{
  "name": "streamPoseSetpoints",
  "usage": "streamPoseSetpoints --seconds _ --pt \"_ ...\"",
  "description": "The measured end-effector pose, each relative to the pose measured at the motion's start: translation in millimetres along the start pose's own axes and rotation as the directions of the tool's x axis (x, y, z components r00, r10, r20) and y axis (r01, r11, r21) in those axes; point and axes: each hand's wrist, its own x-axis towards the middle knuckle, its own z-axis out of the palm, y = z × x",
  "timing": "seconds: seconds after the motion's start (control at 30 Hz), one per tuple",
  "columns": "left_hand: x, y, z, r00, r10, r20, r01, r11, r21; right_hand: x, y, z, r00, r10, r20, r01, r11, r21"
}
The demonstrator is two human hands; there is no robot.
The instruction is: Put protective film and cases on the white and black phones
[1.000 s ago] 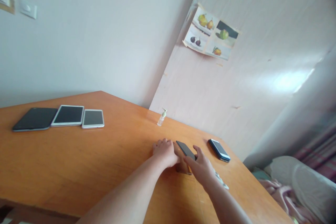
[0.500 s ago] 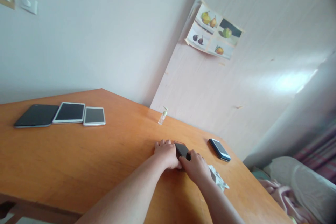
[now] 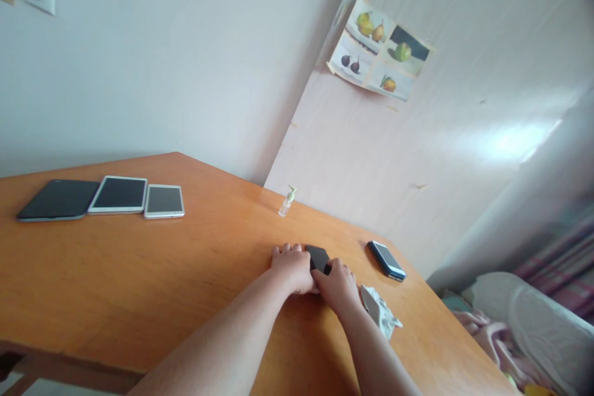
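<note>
A dark flat phone [image 3: 318,257] lies between my hands at the table's middle, its near part hidden by my fingers. My left hand [image 3: 296,268] grips its left side, with fingertips bent down at the far edge. From the right, my right hand [image 3: 338,284] holds the phone's near right edge, thumb laid toward the left hand. Just right of that wrist sits a crumpled whitish cloth or tissue [image 3: 385,317], with a dark flat piece beside it that I cannot make out.
On the wooden table [image 3: 223,260], a black tablet [image 3: 59,199], a white-framed tablet [image 3: 119,194] and a smaller white one [image 3: 164,201] lie at left. A clear pump bottle [image 3: 286,203] stands at the back. Stacked phones [image 3: 387,260] lie at right. Bedding [image 3: 533,315] is beyond the right edge.
My right hand has shifted slightly left, closer to my left hand. An orange-red edge seen at the phone's far end no longer shows. The whole view has shifted a little.
</note>
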Motion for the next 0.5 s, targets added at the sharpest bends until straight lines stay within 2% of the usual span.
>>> streamPoseSetpoints --seconds 0.33,0.5 --pt "6.4 -6.1 -1.3 0.997 0.025 0.069 -0.025 1.000 -0.011 7.6 6.7 9.9 1.000 -0.019 -0.013 0.020 0.997 0.070" --pt "8.9 -7.8 -2.7 0.996 0.037 0.075 -0.038 0.999 0.002 11.2 18.6 5.4 0.994 -0.106 0.041 0.092 0.964 0.248"
